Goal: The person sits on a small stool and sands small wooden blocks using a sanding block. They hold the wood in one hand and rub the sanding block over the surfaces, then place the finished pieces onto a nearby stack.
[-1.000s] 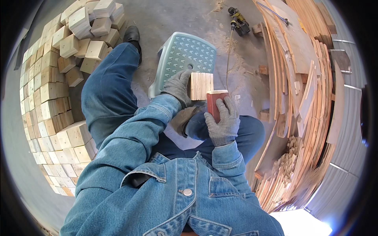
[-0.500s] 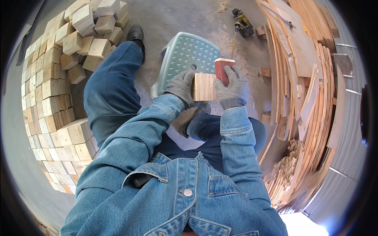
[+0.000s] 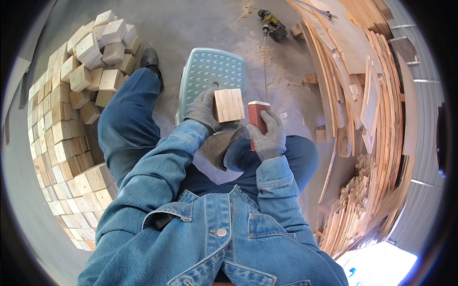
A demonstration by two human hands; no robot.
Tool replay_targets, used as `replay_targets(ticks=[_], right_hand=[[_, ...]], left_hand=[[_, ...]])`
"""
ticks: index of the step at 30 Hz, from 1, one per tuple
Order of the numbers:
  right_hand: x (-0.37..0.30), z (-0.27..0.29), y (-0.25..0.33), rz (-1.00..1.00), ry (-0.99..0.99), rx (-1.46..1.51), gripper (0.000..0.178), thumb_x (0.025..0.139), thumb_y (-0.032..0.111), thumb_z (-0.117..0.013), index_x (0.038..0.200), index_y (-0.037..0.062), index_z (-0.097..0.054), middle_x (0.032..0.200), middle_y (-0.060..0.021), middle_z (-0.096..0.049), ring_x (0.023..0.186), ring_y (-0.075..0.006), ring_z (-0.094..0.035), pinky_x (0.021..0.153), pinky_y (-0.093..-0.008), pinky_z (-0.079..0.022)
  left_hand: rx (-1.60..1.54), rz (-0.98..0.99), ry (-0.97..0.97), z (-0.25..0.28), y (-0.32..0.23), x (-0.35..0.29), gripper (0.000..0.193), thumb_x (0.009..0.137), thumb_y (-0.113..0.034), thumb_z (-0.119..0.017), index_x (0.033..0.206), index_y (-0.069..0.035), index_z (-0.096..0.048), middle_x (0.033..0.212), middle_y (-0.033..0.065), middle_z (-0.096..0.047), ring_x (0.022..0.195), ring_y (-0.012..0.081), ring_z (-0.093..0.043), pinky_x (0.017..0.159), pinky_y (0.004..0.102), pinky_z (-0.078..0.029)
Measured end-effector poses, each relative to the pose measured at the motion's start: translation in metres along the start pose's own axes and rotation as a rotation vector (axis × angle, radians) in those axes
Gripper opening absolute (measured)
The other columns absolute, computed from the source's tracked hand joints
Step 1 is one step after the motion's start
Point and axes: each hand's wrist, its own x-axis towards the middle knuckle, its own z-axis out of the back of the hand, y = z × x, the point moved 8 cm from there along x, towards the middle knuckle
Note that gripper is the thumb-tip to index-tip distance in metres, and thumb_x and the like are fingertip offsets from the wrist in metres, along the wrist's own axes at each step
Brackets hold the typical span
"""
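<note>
In my gloved left hand (image 3: 202, 113) is a squared wooden block (image 3: 230, 106), its grain running up and down the side that shows. The fingers wrap its left side, over the near edge of a pale blue-green plastic step stool (image 3: 210, 66). My gloved right hand (image 3: 269, 135) grips a flat red-brown sanding block (image 3: 256, 118) with a pale top edge, thumb on one side and fingers on the other. A gap separates the sanding block from the wooden block. The sanding block's lower part is partly hidden by the thumb.
A large stack of wooden blocks (image 3: 62, 133) stands at the left, with loose ones on its far end. A yellow-black cordless drill with a long bit (image 3: 272, 26) lies on the floor ahead. Boards and thin strips (image 3: 386, 119) are piled along the right.
My right hand has drawn the sanding block away from the wooden block, toward me. The wooden block stays in my left hand. The whole view has shifted a little.
</note>
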Motion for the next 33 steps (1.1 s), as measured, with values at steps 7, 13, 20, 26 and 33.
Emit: replay_targets(ticks=[7,13,20,26,33], right_hand=[[0.007,-0.011,-0.002,-0.069,0.025,0.214,0.066,0.081,0.03,-0.091,0.136,0.002,-0.069,0.147,-0.0232,-0.062,0.135,-0.0404,-0.061,0.116,-0.0458,-0.049],[0.009,-0.016,0.003,-0.1,0.065,0.305,0.066,0.081,0.031,-0.091,0.137,0.0033,-0.069,0.148,-0.0218,-0.062,0.136,-0.0387,-0.06,0.116,-0.0438,-0.049],[0.009,-0.029,0.003,-0.057,0.082,0.246,0.066,0.081,0.034,-0.091,0.136,0.0045,-0.07,0.152,-0.0205,-0.059,0.139,-0.0368,-0.059,0.118,-0.0429,-0.048],[0.007,-0.026,0.009,-0.029,0.095,0.226,0.065,0.083,0.027,-0.092,0.138,0.0021,-0.067,0.15,-0.0191,-0.058,0.137,-0.0364,-0.059,0.117,-0.042,-0.048],[0.009,-0.027,0.006,-0.076,0.066,0.246,0.066,0.081,0.035,-0.091,0.136,0.0048,-0.071,0.152,-0.0199,-0.06,0.138,-0.0369,-0.06,0.118,-0.0436,-0.047]], left_hand=[[0.072,-0.23,-0.136,0.017,-0.021,-0.019,0.126,0.058,-0.037,-0.102,0.162,-0.014,-0.035,0.153,0.0203,-0.05,0.141,0.0417,-0.051,0.122,0.048,-0.043],[0.105,-0.441,-0.331,0.043,-0.042,-0.028,0.114,0.059,-0.022,-0.1,0.157,-0.012,-0.042,0.153,0.0194,-0.051,0.139,0.0388,-0.054,0.12,0.0462,-0.046],[0.2,-0.321,-0.331,0.039,-0.017,-0.027,0.11,0.066,-0.023,-0.098,0.16,-0.029,-0.04,0.149,0.0215,-0.048,0.136,0.0401,-0.057,0.113,0.0456,-0.053],[0.216,-0.296,-0.28,0.044,-0.032,-0.035,0.126,0.06,-0.025,-0.1,0.165,-0.019,-0.03,0.155,0.0216,-0.043,0.142,0.042,-0.05,0.12,0.047,-0.046],[0.098,-0.407,-0.25,0.047,-0.044,-0.039,0.13,0.055,-0.02,-0.1,0.164,-0.013,-0.03,0.159,0.0213,-0.041,0.146,0.0433,-0.045,0.124,0.0498,-0.041]])
